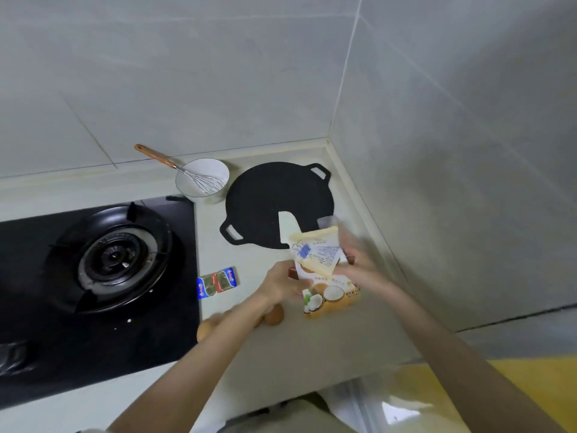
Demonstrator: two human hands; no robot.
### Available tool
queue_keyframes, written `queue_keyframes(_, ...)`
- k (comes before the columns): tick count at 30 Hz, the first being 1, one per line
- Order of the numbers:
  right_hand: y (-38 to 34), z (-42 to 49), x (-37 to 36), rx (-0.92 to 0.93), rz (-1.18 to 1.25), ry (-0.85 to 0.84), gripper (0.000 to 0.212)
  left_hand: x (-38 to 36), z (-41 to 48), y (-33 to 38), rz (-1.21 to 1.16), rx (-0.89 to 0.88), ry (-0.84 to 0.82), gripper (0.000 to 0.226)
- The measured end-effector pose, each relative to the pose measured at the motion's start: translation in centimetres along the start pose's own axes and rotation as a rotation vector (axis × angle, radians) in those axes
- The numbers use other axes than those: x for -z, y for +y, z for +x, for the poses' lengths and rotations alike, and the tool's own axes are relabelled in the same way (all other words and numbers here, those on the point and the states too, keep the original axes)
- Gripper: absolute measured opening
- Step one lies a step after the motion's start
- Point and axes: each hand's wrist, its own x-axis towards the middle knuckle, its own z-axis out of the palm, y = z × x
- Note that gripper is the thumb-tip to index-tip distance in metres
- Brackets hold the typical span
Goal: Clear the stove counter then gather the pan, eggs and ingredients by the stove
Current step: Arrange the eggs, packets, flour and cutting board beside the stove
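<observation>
A flat black pan (265, 198) with two loop handles lies on the pale counter (312, 345) right of the stove. A white spatula blade (288, 228) rests on the pan. My left hand (281, 284) and my right hand (359, 265) both hold a yellow-and-white coconut packet (324, 276) just in front of the pan, its folded top tilted up. Brown eggs (274, 315) lie on the counter under my left forearm, partly hidden. A small blue, green and red butter pack (218, 281) lies near the stove's edge.
A black gas stove (103, 260) with a round burner fills the left. A white bowl (203, 181) holding a wood-handled whisk (175, 167) stands behind the pan at the tiled wall. The right wall closes the corner. The counter's front edge is close to my body.
</observation>
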Motion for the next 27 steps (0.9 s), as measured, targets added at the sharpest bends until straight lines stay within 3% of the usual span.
queue_keyframes(4, 2.0, -2.4, 0.3, -0.069, -0.097, -0.021, 0.025, -2.6, -1.1, -1.3, 0.018, 0.093, -0.087, 0.024)
queue_keyframes(10, 5.0, -4.1, 0.4, -0.148, -0.180, -0.001, 0.044, -5.3, -2.0, -2.5, 0.080, 0.141, -0.111, 0.031)
queue_keyframes(16, 6.7, -4.1, 0.4, -0.148, -0.221, 0.040, 0.047, -6.4, -1.9, -2.7, 0.140, 0.168, -0.149, 0.034)
queue_keyframes(21, 7.2, -3.5, 0.6, -0.020, -0.397, 0.164, 0.017, -5.6, -2.2, -2.3, 0.214, 0.167, -0.125, 0.034)
queue_keyframes(27, 4.1, -2.7, 0.0, 0.106, -0.373, 0.279, 0.045, -1.7, -1.8, -1.2, 0.215, 0.101, -0.021, 0.036)
